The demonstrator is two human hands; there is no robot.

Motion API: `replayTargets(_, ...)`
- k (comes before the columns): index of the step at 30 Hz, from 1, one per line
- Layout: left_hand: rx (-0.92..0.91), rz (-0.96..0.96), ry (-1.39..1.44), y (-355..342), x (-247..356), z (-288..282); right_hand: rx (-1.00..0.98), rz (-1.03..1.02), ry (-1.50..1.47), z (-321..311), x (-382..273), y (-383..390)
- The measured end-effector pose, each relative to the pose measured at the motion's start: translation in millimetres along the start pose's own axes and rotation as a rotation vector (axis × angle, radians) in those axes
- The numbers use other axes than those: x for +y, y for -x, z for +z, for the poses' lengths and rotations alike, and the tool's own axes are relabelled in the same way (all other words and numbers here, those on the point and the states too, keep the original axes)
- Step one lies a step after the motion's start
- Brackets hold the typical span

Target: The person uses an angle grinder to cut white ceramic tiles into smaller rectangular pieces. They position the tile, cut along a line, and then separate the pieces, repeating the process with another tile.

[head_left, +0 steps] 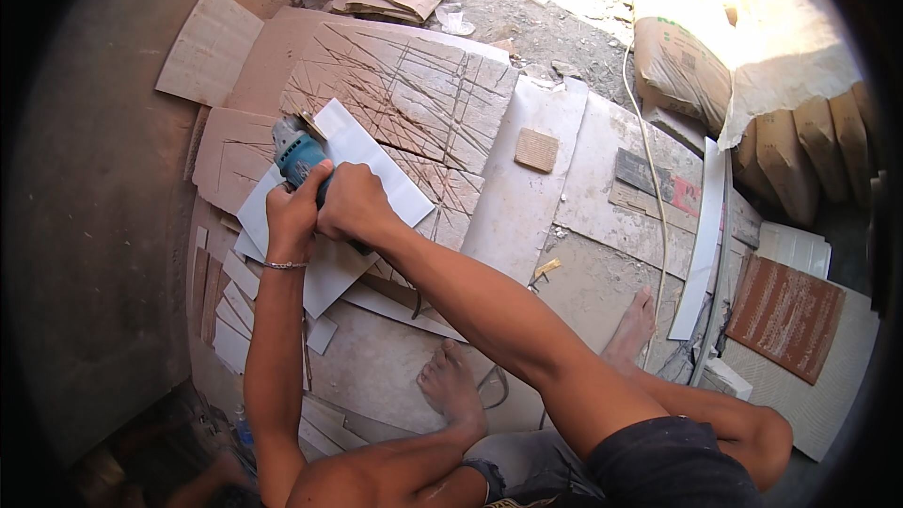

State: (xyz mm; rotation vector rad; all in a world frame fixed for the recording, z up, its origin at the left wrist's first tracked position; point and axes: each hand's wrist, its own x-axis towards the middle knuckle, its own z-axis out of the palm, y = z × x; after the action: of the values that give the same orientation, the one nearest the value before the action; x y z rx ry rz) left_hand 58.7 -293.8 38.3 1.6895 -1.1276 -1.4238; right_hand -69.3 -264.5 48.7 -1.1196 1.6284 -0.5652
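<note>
Both of my hands are wrapped round a blue-green angle grinder [299, 156] with a grey metal head. My left hand [292, 218] grips the near left side of its body. Just beside it, my right hand [355, 199] is closed round the rear part. At its far end the grinder's disc and guard [310, 124] sit by the upper edge of a glossy white tile [376, 174]. Whether the disc touches the tile I cannot tell. Beneath the grinder and my wrists lie more white tile pieces [324, 287], partly hidden by my arms.
Under the tile is a board [442, 85] scored with many cut lines. A small tan square tile [536, 150] lies to its right. A pale cable [656, 198] crosses the floor near a white strip [702, 245]. Full sacks [679, 56] and a red-brown tile [785, 317] are at right; my bare feet [451, 381] are near.
</note>
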Motion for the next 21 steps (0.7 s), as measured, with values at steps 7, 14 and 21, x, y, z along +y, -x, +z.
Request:
replayTargets(7,0.001,-0.001,-0.001,1.9,-1.1,-0.2,0.02,-0.024,0.007,1.0,1.7,1.9)
replayTargets(14,-0.009,-0.008,0.018,0.6,-2.6,-1.3,-0.005,-0.015,-0.006,-1.3,-0.1,3.2)
replayTargets(21,-0.009,-0.007,0.027,5.4,-1.6,1.8,0.015,-0.007,-0.005,-0.5,1.6,6.2)
